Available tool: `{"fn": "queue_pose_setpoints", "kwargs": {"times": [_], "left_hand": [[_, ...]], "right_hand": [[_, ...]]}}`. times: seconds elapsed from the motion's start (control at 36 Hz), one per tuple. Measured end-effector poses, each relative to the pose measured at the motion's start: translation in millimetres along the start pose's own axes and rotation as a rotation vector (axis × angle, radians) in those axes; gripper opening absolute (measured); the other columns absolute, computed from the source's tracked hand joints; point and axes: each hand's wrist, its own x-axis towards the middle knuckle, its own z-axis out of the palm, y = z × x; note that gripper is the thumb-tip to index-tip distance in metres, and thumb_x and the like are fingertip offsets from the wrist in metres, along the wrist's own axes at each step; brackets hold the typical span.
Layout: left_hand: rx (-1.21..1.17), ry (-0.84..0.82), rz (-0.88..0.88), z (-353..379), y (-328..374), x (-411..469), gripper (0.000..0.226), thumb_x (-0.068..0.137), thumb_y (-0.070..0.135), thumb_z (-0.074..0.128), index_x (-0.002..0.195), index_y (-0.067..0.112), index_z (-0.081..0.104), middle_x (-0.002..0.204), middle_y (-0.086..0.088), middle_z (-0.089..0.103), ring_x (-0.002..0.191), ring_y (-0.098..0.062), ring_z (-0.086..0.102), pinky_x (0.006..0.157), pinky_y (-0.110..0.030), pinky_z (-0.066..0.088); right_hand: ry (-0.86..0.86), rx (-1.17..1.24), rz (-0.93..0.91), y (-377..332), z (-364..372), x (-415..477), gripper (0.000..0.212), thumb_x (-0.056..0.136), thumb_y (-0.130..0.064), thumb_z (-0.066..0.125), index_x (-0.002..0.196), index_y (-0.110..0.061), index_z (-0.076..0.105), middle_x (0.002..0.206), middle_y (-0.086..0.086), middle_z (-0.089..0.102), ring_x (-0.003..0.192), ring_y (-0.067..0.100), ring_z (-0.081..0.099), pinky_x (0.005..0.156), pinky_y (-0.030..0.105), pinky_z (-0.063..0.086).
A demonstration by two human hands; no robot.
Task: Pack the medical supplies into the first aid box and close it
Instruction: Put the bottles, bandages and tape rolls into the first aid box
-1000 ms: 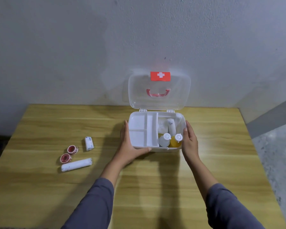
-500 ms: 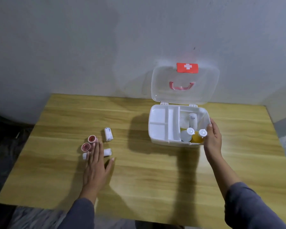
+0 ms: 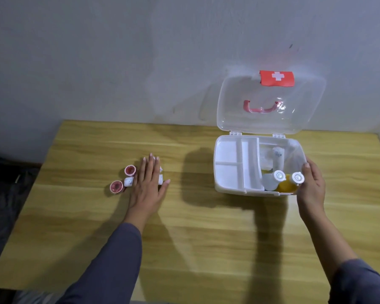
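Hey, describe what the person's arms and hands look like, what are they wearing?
Both arms wear long dark grey-blue sleeves ending at the forearm. The left hand and right hand are bare: no gloves, rings, watch or markings visible.

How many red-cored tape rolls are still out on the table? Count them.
2: one tape roll just left of the left hand, the other nearer the camera. More may hide beneath the hand.

The only sign that can be read is a white cross on a red label (image 3: 276,78), which sits at the top edge of the clear raised lid (image 3: 270,106) of the first aid box (image 3: 228,172). Dark print on a white roll (image 3: 278,155) inside the box is too small to read.
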Motion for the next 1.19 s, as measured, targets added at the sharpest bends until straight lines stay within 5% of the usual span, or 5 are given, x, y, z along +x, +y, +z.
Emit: {"fn": "queue_pose_setpoints", "kwargs": {"times": [0.31, 0.61, 0.81, 0.97, 1.19], "left_hand": [[-0.052, 0.015, -0.003, -1.6, 18.1, 12.1, 0.045, 0.079, 0.040, 0.066, 0.109, 0.007, 0.057, 0.112, -0.028, 0.057, 0.090, -0.040, 0.058, 0.061, -0.044, 0.057], [-0.274, 0.032, -0.056, -9.4, 48.7, 7.4, 0.041, 0.072, 0.030, 0.079, 0.094, 0.000, 0.062, 0.114, -0.020, 0.049, 0.097, -0.031, 0.056, 0.076, -0.032, 0.045], [-0.382, 0.005, -0.138, -12.5, 65.8, 1.3, 0.039, 0.078, 0.033, 0.074, 0.095, 0.001, 0.058, 0.116, -0.011, 0.043, 0.094, -0.023, 0.051, 0.075, -0.027, 0.041], [-0.636, 0.202, -0.294, -32.4, 89.5, -3.9, 0.034, 0.078, 0.030, 0.074, 0.099, 0.008, 0.061, 0.104, -0.004, 0.041, 0.092, -0.020, 0.049, 0.076, -0.025, 0.039], [-0.690, 0.226, 0.063, -70.9, 150.8, -5.7, 0.044, 0.075, 0.050, 0.065, 0.102, 0.017, 0.058, 0.111, 0.002, 0.041, 0.090, -0.007, 0.048, 0.075, -0.020, 0.045]], "right_hand": [[0.066, 0.040, 0.036, -1.7, 2.7, -2.0, 0.031, 0.098, -0.019, 0.038, 0.124, -0.012, 0.054, 0.112, 0.000, 0.057, 0.087, -0.004, 0.055, 0.071, 0.004, 0.045], [0.065, 0.042, 0.039, -4.0, 3.6, -3.3, 0.031, 0.098, -0.020, 0.038, 0.123, -0.012, 0.054, 0.112, 0.001, 0.057, 0.091, 0.003, 0.056, 0.070, 0.004, 0.045], [0.050, 0.042, 0.043, -2.8, 2.7, -2.8, 0.030, 0.097, -0.022, 0.039, 0.122, -0.013, 0.055, 0.114, 0.002, 0.058, 0.102, 0.014, 0.054, 0.085, 0.022, 0.044], [0.026, 0.053, 0.039, -5.6, 1.8, -2.8, 0.030, 0.098, -0.019, 0.038, 0.121, -0.010, 0.054, 0.110, 0.002, 0.057, 0.089, 0.006, 0.056, 0.069, 0.005, 0.045], [-0.016, 0.037, 0.042, -9.0, 0.0, -3.7, 0.029, 0.098, -0.021, 0.038, 0.121, -0.014, 0.054, 0.111, 0.001, 0.057, 0.101, 0.015, 0.052, 0.075, 0.015, 0.042]]}}
